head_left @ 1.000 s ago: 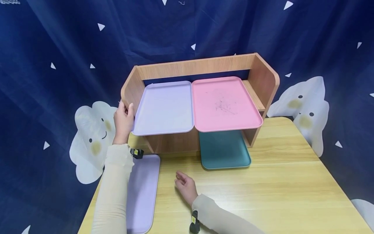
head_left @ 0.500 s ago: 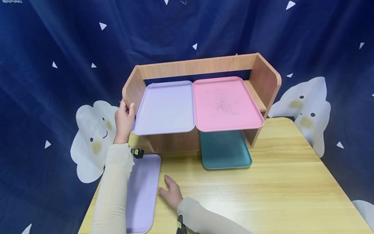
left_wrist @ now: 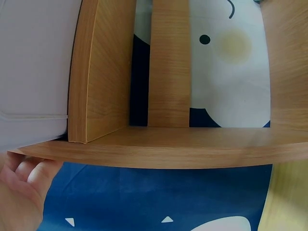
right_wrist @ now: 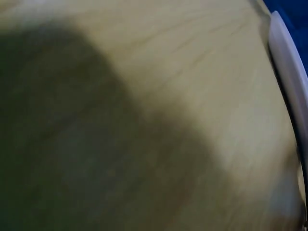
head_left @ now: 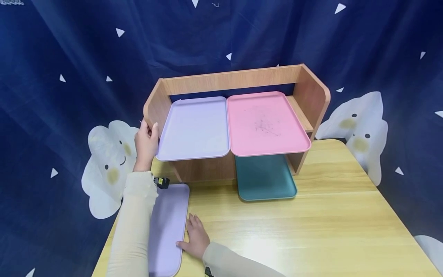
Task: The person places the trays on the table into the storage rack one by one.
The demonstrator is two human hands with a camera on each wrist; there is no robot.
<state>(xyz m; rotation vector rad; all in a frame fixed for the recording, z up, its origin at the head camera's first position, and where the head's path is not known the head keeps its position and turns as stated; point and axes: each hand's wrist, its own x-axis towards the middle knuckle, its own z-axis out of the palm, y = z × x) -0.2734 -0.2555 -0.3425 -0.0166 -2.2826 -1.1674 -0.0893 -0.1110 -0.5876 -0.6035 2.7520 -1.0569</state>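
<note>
My left hand (head_left: 146, 144) holds the front edge of the left side panel (head_left: 157, 104) of a small wooden shelf. Its fingers lie against the panel's outer face in the left wrist view, and its thumb is on the inner side in the head view. A lilac tray (head_left: 169, 227) lies on the table at the left, partly hidden by the left forearm. At its right edge is my right hand (head_left: 198, 238), thumb reaching over the rim and fingers extended beside it. The right wrist view is blurred and shows the tray's rim (right_wrist: 288, 62) at the right.
A pale lavender tray (head_left: 195, 127) and a pink tray (head_left: 268, 123) stand side by side on the shelf's upper level, jutting forward. Beneath the pink one, a teal tray (head_left: 265, 179) sticks out onto the wooden table (head_left: 328, 219). A dark blue curtain (head_left: 214, 34) hangs behind.
My right hand has moved left and slightly nearer across the table to the lilac tray's right edge, its fingers spreading. My left hand stays on the side panel.
</note>
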